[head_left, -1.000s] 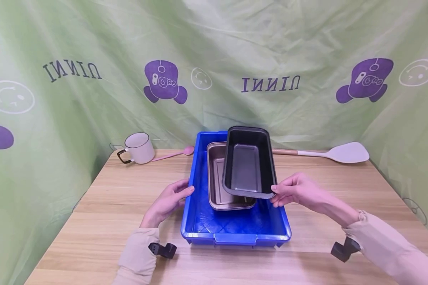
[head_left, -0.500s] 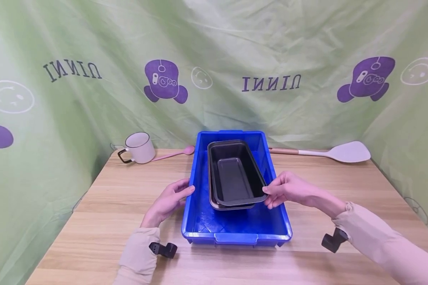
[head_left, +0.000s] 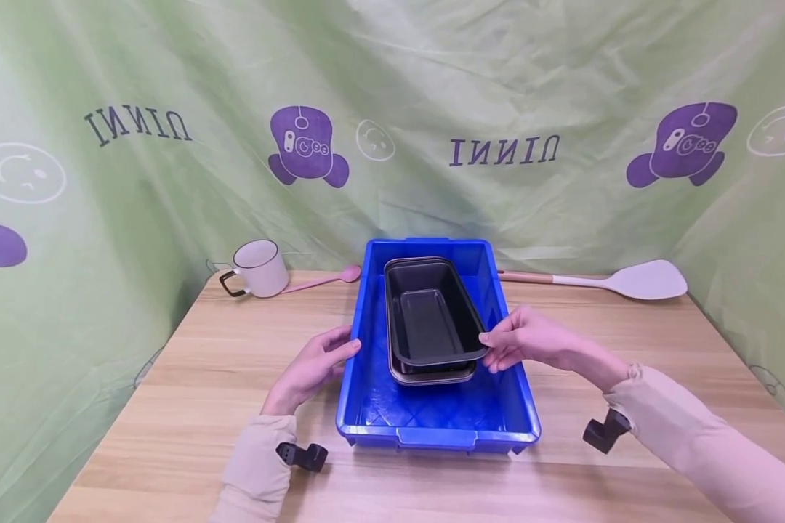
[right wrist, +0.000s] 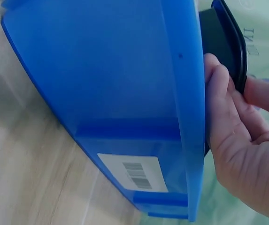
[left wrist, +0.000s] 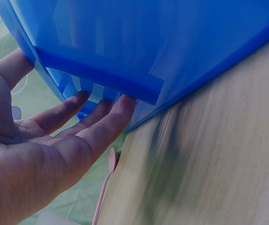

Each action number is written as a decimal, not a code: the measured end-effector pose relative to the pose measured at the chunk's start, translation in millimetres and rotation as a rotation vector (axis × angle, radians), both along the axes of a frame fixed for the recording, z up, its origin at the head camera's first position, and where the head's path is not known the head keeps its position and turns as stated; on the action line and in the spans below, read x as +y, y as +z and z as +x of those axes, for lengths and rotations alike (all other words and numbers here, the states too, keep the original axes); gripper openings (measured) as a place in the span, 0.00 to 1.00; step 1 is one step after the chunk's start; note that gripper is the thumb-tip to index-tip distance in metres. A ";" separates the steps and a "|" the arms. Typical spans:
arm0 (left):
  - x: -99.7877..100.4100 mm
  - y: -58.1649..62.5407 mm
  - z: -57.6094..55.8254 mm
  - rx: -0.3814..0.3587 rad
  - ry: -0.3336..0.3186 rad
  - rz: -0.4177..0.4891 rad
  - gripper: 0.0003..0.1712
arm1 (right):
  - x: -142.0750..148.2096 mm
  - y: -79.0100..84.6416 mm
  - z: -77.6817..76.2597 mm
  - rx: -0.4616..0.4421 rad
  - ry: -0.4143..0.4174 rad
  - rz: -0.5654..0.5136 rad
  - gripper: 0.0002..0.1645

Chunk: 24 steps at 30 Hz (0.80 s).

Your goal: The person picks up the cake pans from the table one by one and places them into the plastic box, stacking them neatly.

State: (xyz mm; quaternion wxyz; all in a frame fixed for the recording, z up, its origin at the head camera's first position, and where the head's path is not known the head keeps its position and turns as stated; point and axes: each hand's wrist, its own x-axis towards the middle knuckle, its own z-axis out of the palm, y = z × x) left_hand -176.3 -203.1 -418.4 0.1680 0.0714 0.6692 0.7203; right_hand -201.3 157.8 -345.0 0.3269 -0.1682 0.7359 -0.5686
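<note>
A black loaf pan (head_left: 427, 323) sits tilted in a brown metallic loaf pan (head_left: 432, 378), its front end raised above the lower rim. Both are inside a blue plastic bin (head_left: 399, 414). My right hand (head_left: 530, 340) pinches the black pan's front right corner, thumb over the rim and fingers beneath. In the right wrist view the dark pan's rim (right wrist: 237, 51) shows between thumb and fingers, beside the bin's side wall. My left hand (head_left: 319, 362) grips the bin's left side. The left wrist view shows its thumb at the rim and its fingertips (left wrist: 127, 101) against the outer wall.
Behind the bin on the left stand a white mug (head_left: 262, 270) with a black handle and a pink spoon (head_left: 327, 279). A white spatula (head_left: 647, 280) with a wooden handle lies at the back right. A green printed curtain (head_left: 419, 87) encloses the wooden table (head_left: 222, 363).
The black pan has moved left and down into the brown pan, with my right hand still pinching its corner. My left hand stays on the bin. The head view has shifted slightly.
</note>
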 end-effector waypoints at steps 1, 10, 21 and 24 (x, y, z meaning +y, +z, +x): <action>0.0 -0.2 0.2 0.002 0.003 -0.003 0.33 | -1.4 -0.7 1.4 0.024 -0.004 0.021 0.14; 3.0 -2.5 -1.0 0.001 -0.024 -0.006 0.33 | 0.7 6.9 19.8 0.272 -0.058 0.159 0.15; -1.9 -4.6 0.0 -0.006 -0.013 0.005 0.33 | 15.0 6.8 21.8 0.141 -0.061 -0.050 0.14; -4.0 -6.3 2.9 -0.019 0.007 0.000 0.33 | 19.2 4.8 26.6 0.124 -0.067 -0.144 0.12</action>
